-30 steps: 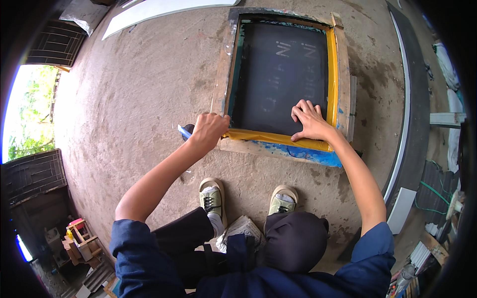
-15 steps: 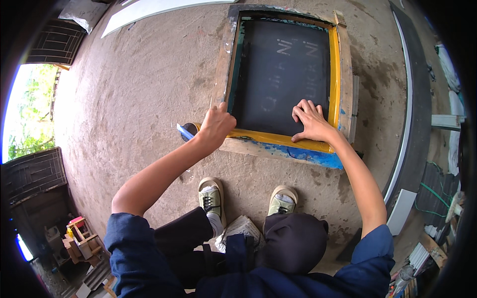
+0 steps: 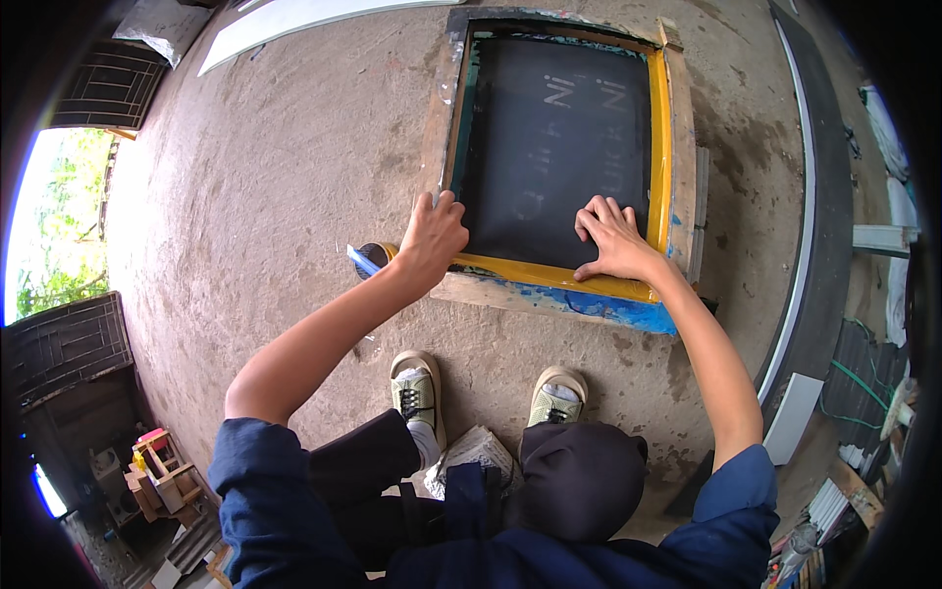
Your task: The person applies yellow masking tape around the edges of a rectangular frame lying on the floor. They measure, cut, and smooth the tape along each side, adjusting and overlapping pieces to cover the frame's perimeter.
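Under both hands, in the head view, a wooden frame (image 3: 680, 177) with a dark panel (image 3: 549, 147) is set on the floor. Its near left corner is covered by the left hand (image 3: 430, 240), tightly curled; whether anything is gripped cannot be told. Yellow tape (image 3: 520, 269) is touched by the right hand (image 3: 618, 243), half open, fingers bent, nothing visibly held. Just left of the left hand, a round tub (image 3: 376, 252) is seen.

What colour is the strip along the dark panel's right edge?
The strip is yellow; the head view shows it best.
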`<action>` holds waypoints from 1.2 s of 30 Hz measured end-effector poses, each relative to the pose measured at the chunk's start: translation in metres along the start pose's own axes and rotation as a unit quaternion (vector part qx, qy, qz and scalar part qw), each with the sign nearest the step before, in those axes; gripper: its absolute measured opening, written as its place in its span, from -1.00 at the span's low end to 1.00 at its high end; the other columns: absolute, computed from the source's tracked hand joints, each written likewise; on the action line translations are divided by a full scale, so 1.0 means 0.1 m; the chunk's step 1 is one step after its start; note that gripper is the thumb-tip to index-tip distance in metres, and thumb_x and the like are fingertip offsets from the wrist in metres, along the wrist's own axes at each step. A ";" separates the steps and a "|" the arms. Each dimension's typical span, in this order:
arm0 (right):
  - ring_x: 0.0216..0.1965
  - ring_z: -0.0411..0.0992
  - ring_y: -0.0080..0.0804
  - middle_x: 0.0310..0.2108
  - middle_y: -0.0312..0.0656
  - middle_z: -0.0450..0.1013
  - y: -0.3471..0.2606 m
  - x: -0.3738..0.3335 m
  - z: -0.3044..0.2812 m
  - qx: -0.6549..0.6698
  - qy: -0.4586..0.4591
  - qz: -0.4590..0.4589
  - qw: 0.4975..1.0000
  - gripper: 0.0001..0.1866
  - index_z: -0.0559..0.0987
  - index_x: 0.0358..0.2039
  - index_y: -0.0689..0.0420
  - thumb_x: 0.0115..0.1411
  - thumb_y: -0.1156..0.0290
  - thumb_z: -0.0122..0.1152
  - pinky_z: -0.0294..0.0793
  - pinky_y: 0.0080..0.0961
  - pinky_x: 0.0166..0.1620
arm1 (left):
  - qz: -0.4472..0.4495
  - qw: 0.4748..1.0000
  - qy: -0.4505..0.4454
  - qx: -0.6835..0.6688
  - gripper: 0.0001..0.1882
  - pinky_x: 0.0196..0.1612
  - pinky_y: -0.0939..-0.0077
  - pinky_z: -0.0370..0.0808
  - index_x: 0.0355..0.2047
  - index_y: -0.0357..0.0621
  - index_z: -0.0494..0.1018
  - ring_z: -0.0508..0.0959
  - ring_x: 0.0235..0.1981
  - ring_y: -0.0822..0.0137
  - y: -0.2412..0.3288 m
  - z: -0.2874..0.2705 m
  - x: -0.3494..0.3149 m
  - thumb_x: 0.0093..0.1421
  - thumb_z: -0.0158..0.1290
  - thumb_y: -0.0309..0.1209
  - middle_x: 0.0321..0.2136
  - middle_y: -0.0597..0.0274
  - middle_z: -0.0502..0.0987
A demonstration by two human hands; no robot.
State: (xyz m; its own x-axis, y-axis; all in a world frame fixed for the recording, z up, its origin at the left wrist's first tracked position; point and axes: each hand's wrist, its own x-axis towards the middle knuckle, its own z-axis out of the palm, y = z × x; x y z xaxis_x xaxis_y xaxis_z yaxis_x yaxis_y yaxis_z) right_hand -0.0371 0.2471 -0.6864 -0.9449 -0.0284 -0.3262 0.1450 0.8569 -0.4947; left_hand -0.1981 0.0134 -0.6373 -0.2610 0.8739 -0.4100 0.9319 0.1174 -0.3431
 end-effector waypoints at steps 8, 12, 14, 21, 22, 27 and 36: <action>-0.03 0.12 -0.33 -0.20 -0.29 0.14 0.00 -0.01 0.01 0.001 0.004 0.000 1.000 -0.32 0.28 -0.38 -0.02 -0.38 0.00 0.55 0.08 -0.29 -0.04 | -0.002 1.000 -0.010 0.015 -0.92 -0.15 0.48 0.25 -0.54 0.01 0.60 0.33 -0.11 0.35 0.04 0.00 0.05 -0.10 0.18 -0.36 -0.34 0.38 0.42; -0.03 0.12 -0.33 -0.20 -0.29 0.14 0.01 0.00 0.00 0.004 0.002 -0.001 1.000 -0.32 0.28 -0.38 -0.02 -0.37 0.01 0.55 0.08 -0.29 -0.03 | -0.001 0.999 -0.032 0.037 -0.91 -0.15 0.46 0.25 -0.50 0.04 0.61 0.33 -0.11 0.35 0.06 0.01 0.06 -0.08 0.17 -0.35 -0.34 0.38 0.42; -0.03 0.11 -0.33 -0.20 -0.29 0.14 0.01 -0.01 0.00 0.004 0.001 0.001 1.000 -0.33 0.28 -0.37 -0.02 -0.36 0.01 0.54 0.08 -0.28 -0.03 | 0.000 0.997 -0.047 0.063 -0.89 -0.15 0.45 0.25 -0.48 0.06 0.61 0.33 -0.13 0.35 0.09 0.02 0.08 -0.08 0.17 -0.34 -0.33 0.38 0.43; -0.05 0.09 -0.26 -0.19 -0.22 0.11 -0.02 -0.12 0.13 0.013 0.080 -0.025 0.996 -0.32 0.26 -0.34 0.01 -0.31 -0.04 0.49 0.03 -0.28 0.00 | -0.060 0.997 -0.024 0.043 -0.83 -0.04 0.40 0.26 -0.41 -0.01 0.59 0.35 -0.08 0.27 0.06 0.11 0.04 -0.01 0.16 -0.26 -0.29 0.29 0.43; -0.05 0.09 -0.26 -0.18 -0.22 0.11 -0.03 -0.13 0.16 0.008 0.089 -0.021 0.996 -0.31 0.25 -0.34 0.02 -0.30 -0.06 0.48 0.03 -0.28 0.00 | -0.068 0.997 0.032 0.024 -0.83 -0.04 0.39 0.25 -0.40 -0.04 0.58 0.34 -0.06 0.25 0.03 0.14 -0.03 0.00 0.14 -0.28 -0.28 0.27 0.43; -0.05 0.09 -0.31 -0.18 -0.26 0.11 -0.16 -0.06 0.28 -0.018 0.122 0.004 0.992 -0.34 0.27 -0.31 0.02 -0.24 -0.08 0.45 0.02 -0.24 0.01 | -0.264 0.880 0.265 -0.293 -0.55 0.01 0.21 0.27 -0.10 -0.21 0.34 0.31 -0.07 0.13 -0.07 0.49 -0.43 0.09 0.14 -0.22 -0.12 0.04 0.28; -0.11 0.13 -0.27 -0.23 -0.23 0.14 -0.84 0.86 0.57 0.019 0.212 -0.120 0.970 -0.42 0.28 -0.30 0.06 -0.16 0.05 0.42 0.05 -0.24 -0.07 | -0.341 0.646 0.261 -0.631 -0.54 0.13 0.21 0.12 0.10 -0.21 0.21 0.22 -0.02 0.05 0.31 1.00 -0.30 0.32 -0.18 -0.17 -0.10 -0.09 0.25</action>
State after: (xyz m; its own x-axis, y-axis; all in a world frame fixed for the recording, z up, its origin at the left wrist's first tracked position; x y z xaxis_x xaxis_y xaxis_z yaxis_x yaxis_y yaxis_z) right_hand -0.1144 0.1437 -0.7186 -0.9874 -0.0030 0.1582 -0.0903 0.8315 -0.5482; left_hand -0.1862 -0.0563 -0.7205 -0.9059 0.4169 -0.0740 0.1937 0.5634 0.8032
